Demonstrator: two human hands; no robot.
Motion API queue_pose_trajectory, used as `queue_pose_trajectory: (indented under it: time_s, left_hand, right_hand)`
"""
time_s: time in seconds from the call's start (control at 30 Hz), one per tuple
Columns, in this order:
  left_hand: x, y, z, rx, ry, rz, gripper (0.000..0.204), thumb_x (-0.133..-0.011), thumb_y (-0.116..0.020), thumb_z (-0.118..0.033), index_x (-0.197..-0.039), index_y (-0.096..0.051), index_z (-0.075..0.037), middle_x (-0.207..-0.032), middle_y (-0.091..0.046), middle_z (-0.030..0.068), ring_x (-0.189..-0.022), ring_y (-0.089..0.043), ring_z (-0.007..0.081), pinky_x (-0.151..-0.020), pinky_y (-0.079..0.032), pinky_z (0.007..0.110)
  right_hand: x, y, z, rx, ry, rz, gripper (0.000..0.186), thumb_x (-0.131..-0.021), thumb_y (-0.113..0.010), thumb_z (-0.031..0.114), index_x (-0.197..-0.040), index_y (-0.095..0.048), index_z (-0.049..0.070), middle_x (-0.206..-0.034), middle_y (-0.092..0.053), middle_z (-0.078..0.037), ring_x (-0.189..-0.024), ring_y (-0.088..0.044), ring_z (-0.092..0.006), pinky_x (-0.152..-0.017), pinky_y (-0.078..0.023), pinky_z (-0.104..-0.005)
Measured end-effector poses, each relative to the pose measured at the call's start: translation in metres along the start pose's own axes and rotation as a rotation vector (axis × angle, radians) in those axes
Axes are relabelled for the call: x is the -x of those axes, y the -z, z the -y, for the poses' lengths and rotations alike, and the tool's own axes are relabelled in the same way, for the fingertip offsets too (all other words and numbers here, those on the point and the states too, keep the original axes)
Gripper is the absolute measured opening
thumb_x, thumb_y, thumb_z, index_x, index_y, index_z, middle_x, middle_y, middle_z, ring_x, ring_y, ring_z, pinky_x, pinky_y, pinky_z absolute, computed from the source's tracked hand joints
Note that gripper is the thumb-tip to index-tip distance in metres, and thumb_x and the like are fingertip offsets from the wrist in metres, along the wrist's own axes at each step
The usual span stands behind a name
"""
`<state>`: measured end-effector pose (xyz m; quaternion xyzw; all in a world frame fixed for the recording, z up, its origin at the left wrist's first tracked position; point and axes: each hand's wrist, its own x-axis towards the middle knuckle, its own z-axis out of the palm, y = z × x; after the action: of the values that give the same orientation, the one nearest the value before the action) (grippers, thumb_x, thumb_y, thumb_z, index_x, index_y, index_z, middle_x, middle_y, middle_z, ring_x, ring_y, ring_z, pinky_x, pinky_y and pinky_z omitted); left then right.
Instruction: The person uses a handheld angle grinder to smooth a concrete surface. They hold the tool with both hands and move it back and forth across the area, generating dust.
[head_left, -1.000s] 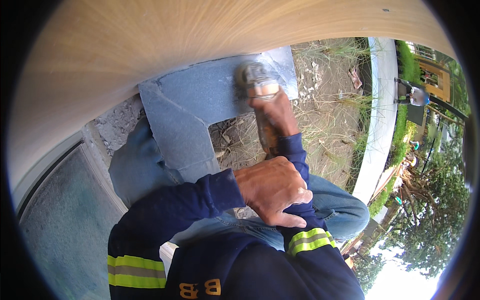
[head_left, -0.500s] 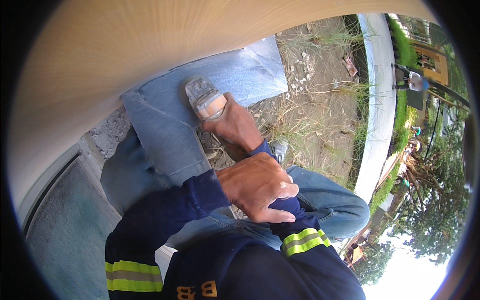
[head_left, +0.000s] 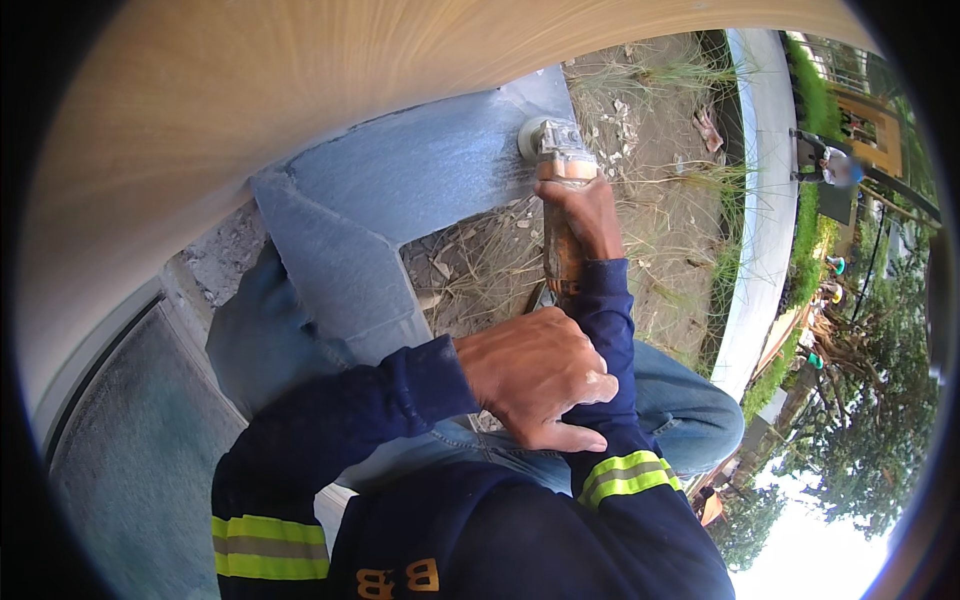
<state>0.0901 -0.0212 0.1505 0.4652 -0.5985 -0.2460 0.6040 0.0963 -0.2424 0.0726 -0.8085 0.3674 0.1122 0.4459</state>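
My right hand is closed round the orange body of a dusty angle grinder. The grinder's disc lies against the right part of a blue-grey stone slab, near its edge. My left hand crosses over and clasps my right forearm at the navy sleeve. Its thumb shows on the near side, while the other fingers are curled and partly hidden. The slab is L-shaped, and pale dust and scratch lines mark its surface.
A smooth tan wall rises along the slab's far side. Dry soil with grass and stone chips lies to the right, bounded by a pale kerb. A person stands in the distance. My bent knee is beside my right arm.
My right hand has slid the grinder rightward along the slab, from its middle to near the right edge. My left hand has shifted slightly right with the forearm it holds.
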Motion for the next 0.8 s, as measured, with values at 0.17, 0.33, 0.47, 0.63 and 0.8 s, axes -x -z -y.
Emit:
queue_pose_trajectory:
  time_s: [0.17,0.33,0.47,0.63,0.8]
  left_hand:
    - [0.001,-0.005,0.011,-0.003,0.009,-0.049,0.045,-0.085,-0.078,-0.046,-0.074,-0.062,-0.005,-0.065,-0.061,0.0088,-0.062,-0.065,0.0310,-0.055,-0.050,0.042]
    - [0.006,0.000,0.017,-0.046,0.058,-0.037,0.045,-0.084,-0.078,-0.045,-0.074,-0.062,-0.005,-0.065,-0.060,0.0092,-0.062,-0.065,0.0307,-0.055,-0.049,0.042]
    - [0.003,-0.002,0.012,0.001,0.038,-0.050,0.045,-0.085,-0.077,-0.046,-0.074,-0.062,-0.006,-0.065,-0.060,0.0089,-0.062,-0.065,0.0307,-0.055,-0.049,0.043]
    - [-0.004,-0.004,0.007,0.000,0.022,-0.015,0.045,-0.085,-0.076,-0.048,-0.075,-0.063,-0.006,-0.065,-0.060,0.0087,-0.063,-0.066,0.0308,-0.055,-0.049,0.044]
    - [-0.005,-0.007,0.010,-0.010,-0.001,-0.023,0.046,-0.085,-0.076,-0.047,-0.072,-0.063,-0.005,-0.061,-0.059,0.0088,-0.060,-0.065,0.0316,-0.055,-0.049,0.045]
  right_hand:
    - [0.021,-0.044,0.005,0.059,0.100,0.067,0.066,-0.067,-0.087,0.029,-0.117,-0.058,-0.004,-0.101,-0.074,-0.022,-0.088,-0.073,-0.0314,-0.079,-0.057,-0.0402]
    - [0.046,-0.070,0.021,0.327,0.084,0.139,0.070,-0.066,-0.086,0.033,-0.118,-0.058,-0.005,-0.103,-0.073,-0.027,-0.096,-0.073,-0.0396,-0.085,-0.056,-0.0464]
    - [0.039,-0.051,-0.008,0.163,0.100,0.091,0.069,-0.067,-0.085,0.031,-0.120,-0.058,-0.004,-0.103,-0.074,-0.023,-0.096,-0.074,-0.0355,-0.085,-0.057,-0.0428]
    - [0.016,-0.006,0.007,-0.074,0.039,-0.015,0.044,-0.070,-0.084,0.017,-0.106,-0.070,-0.005,-0.090,-0.074,-0.014,-0.077,-0.071,-0.0228,-0.071,-0.056,-0.0349]
    - [-0.006,-0.009,0.007,0.078,0.076,-0.009,0.044,-0.074,-0.087,0.020,-0.109,-0.071,-0.001,-0.093,-0.074,-0.008,-0.079,-0.069,-0.0159,-0.072,-0.056,-0.0312]
